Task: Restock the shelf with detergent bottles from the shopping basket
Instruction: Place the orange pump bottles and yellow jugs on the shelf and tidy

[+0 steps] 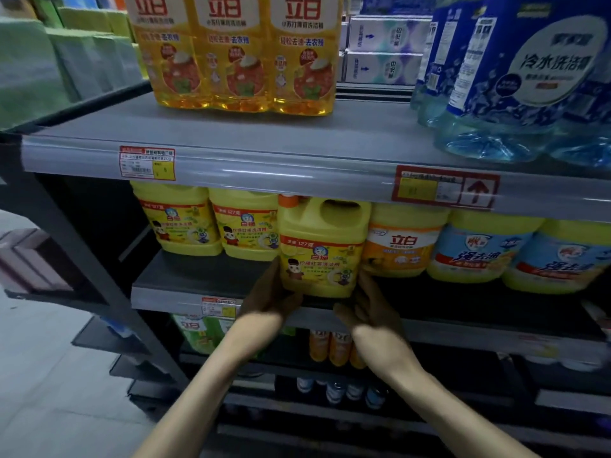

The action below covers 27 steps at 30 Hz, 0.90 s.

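Note:
A yellow detergent jug [322, 246] with an orange cap and a moulded handle stands at the front edge of the middle shelf [185, 285]. My left hand [272, 297] holds its lower left corner, fingers wrapped around the base. My right hand [367, 305] touches its lower right side, fingers reaching up along the jug. Two matching yellow jugs [215, 223] stand further back on the same shelf to the left. The shopping basket is out of view.
Other yellow and blue-labelled jugs [489, 249] fill the shelf to the right. The upper shelf [264, 137] carries amber bottles [238, 54] and large blue bottles [515, 77]. Lower shelves hold small bottles [330, 348]. Grey floor lies at the left.

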Motion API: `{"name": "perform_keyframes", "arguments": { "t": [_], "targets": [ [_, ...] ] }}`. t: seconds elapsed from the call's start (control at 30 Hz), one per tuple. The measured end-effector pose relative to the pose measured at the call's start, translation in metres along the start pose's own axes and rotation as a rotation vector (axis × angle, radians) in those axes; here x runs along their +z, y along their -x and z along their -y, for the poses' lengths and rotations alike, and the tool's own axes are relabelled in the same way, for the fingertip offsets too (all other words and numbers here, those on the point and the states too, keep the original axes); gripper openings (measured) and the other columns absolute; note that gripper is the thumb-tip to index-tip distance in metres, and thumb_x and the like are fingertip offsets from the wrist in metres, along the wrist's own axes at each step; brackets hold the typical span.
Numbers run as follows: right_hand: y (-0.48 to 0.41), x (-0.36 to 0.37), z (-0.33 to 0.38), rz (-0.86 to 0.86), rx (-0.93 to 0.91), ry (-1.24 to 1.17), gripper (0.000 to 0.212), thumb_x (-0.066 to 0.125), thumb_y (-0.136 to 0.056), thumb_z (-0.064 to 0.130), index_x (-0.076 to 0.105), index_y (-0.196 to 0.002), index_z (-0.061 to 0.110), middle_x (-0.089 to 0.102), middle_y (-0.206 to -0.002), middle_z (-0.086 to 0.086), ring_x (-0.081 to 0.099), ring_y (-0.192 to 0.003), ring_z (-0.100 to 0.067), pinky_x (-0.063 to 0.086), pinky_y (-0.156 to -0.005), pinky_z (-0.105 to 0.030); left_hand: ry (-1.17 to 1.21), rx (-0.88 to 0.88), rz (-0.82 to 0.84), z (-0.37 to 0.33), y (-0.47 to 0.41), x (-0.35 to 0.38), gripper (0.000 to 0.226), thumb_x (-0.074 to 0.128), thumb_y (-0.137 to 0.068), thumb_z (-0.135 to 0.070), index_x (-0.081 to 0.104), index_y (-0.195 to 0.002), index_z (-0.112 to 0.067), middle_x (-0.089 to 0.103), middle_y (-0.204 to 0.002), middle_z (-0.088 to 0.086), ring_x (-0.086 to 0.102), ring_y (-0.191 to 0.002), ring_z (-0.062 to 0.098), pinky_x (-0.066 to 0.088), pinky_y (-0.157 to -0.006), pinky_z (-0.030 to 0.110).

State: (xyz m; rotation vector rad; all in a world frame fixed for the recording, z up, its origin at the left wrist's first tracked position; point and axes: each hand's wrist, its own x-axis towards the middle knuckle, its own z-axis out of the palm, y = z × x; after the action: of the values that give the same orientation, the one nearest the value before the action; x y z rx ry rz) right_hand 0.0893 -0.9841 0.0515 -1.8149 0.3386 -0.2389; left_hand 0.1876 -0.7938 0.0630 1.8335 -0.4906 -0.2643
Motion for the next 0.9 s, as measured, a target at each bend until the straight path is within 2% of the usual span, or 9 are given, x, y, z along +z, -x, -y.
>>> {"name": "perform_keyframes", "arguments": {
  "t": [0.07,0.17,0.3,0.43,0.57,0.63,0.73,0.8,0.9],
  "targets": [
    [0.006,0.002,0.0,0.054,0.018,-0.049,0.093,0.074,-0.08,0.048,0.029,-0.161,0.052,0.044,-0.161,0.023,0.046,-0.146,-0.004,0.046,-0.119,-0.044,0.041,0.01,-0.017,0.005,0.005,-0.001,0.068,0.067,-0.101,-0.009,0.04,-0.154,-0.043,0.059,-0.138,-0.037,0.057,-0.125,-0.015,0.05,-0.095,0.008],
    [0.007,0.006,0.007,0.044,0.029,-0.093,0.092,0.077,-0.084,0.038,0.03,-0.162,0.05,0.043,-0.161,0.024,0.043,-0.147,0.0,0.042,-0.122,-0.043,0.05,0.003,-0.026,-0.003,-0.004,0.001,0.065,0.07,-0.098,-0.014,0.043,-0.142,-0.054,0.063,-0.127,-0.043,0.06,-0.12,-0.015,0.051,-0.093,0.009],
    [-0.003,0.014,0.007,0.012,0.02,-0.096,0.105,0.076,-0.071,0.063,0.027,-0.162,0.05,0.042,-0.163,0.022,0.042,-0.15,-0.006,0.042,-0.121,-0.046,0.104,-0.002,0.001,-0.009,-0.018,0.004,0.065,0.065,-0.099,0.002,0.044,-0.125,-0.054,0.067,-0.108,-0.047,0.063,-0.106,-0.021,0.051,-0.086,0.007],
    [-0.011,0.021,0.009,0.022,0.046,-0.086,0.107,0.072,-0.07,0.07,0.021,-0.163,0.053,0.039,-0.164,0.021,0.04,-0.151,-0.01,0.042,-0.121,-0.046,0.145,-0.024,-0.039,-0.019,-0.031,0.005,0.064,0.062,-0.099,0.009,0.047,-0.116,-0.05,0.068,-0.106,-0.033,0.064,-0.091,-0.024,0.052,-0.078,0.005],
    [-0.015,0.024,0.019,0.036,0.055,-0.053,0.095,0.076,-0.094,0.041,0.017,-0.168,0.036,0.043,-0.153,0.019,0.042,-0.141,-0.006,0.041,-0.115,-0.031,0.206,-0.021,-0.05,-0.018,-0.037,0.005,0.06,0.064,-0.1,0.004,0.046,-0.115,-0.051,0.059,-0.109,-0.029,0.061,-0.083,-0.028,0.048,-0.071,0.0],
    [-0.021,0.025,0.022,0.025,0.048,-0.023,0.097,0.078,-0.091,0.043,0.021,-0.168,0.031,0.048,-0.155,0.014,0.047,-0.14,-0.008,0.043,-0.111,-0.029,0.216,-0.007,-0.051,-0.017,-0.038,0.005,0.06,0.064,-0.1,0.004,0.049,-0.115,-0.052,0.067,-0.102,-0.035,0.063,-0.088,-0.026,0.05,-0.073,0.002],
    [-0.034,0.027,0.027,-0.022,0.04,-0.011,0.098,0.073,-0.073,0.063,0.035,-0.161,0.042,0.056,-0.152,0.013,0.053,-0.139,-0.014,0.045,-0.115,-0.038,0.195,0.024,-0.063,-0.016,-0.039,0.008,0.062,0.069,-0.096,0.002,0.051,-0.124,-0.051,0.073,-0.108,-0.037,0.068,-0.105,-0.012,0.055,-0.089,0.015],
    [-0.044,0.026,0.033,-0.025,0.054,-0.004,0.086,0.073,-0.079,0.062,0.037,-0.157,0.05,0.057,-0.15,0.018,0.053,-0.137,-0.012,0.044,-0.116,-0.039,0.192,0.033,-0.079,-0.017,-0.038,0.01,0.062,0.073,-0.091,-0.008,0.055,-0.136,-0.045,0.075,-0.125,-0.018,0.069,-0.12,0.008,0.056,-0.102,0.036],
    [-0.051,0.022,0.044,0.003,0.036,-0.082,0.06,0.07,-0.1,0.033,0.043,-0.152,0.045,0.059,-0.131,0.03,0.055,-0.116,0.008,0.041,-0.096,-0.013,0.225,0.03,-0.087,-0.021,-0.036,0.012,0.062,0.07,-0.085,-0.016,0.059,-0.131,-0.056,0.073,-0.132,-0.008,0.066,-0.127,0.018,0.053,-0.11,0.048]
  ]
}}
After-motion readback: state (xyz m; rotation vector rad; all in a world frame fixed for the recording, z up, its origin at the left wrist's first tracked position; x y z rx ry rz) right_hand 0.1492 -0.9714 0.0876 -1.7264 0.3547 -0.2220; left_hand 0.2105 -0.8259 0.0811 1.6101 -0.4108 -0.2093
